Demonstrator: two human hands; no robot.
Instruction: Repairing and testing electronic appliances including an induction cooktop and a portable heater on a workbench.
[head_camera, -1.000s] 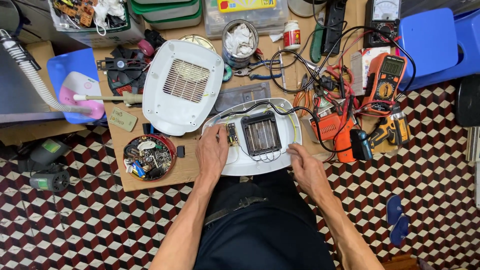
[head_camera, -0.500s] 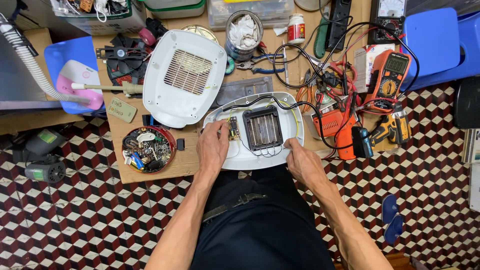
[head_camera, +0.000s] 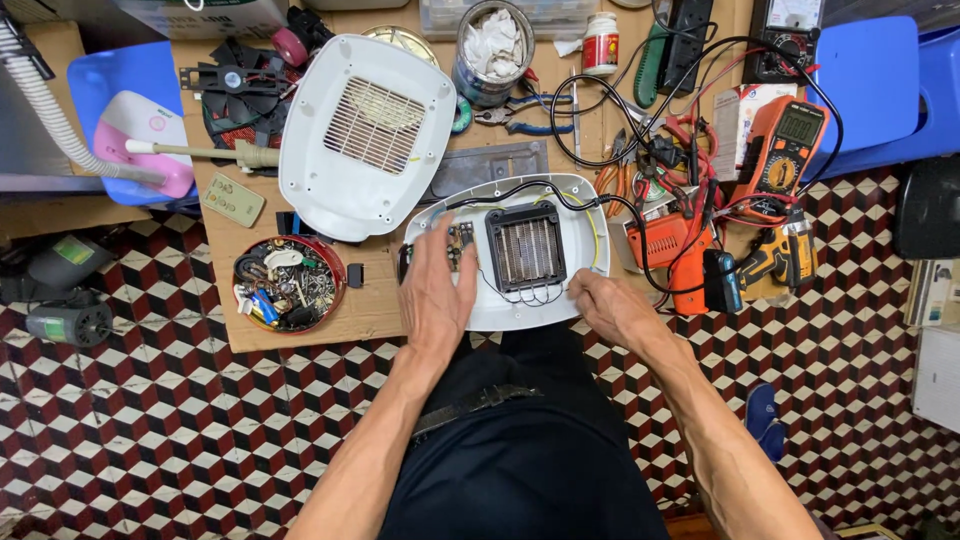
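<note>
My left hand lies flat, fingers spread and released, on the open white heater base at the worktop's near edge. My right hand rests loosely at its right rim, grasping nothing. The white grille cover lies just beyond, to the left.

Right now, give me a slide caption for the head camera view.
Both hands, left hand and right hand, rest on an opened white heater base beside its detached grille cover.

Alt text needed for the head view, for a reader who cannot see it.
Both bare hands rest on an opened white heater base on a cluttered wooden workbench: left hand by its small circuit board, right hand at its edge. The vented white cover lies alongside.
</note>
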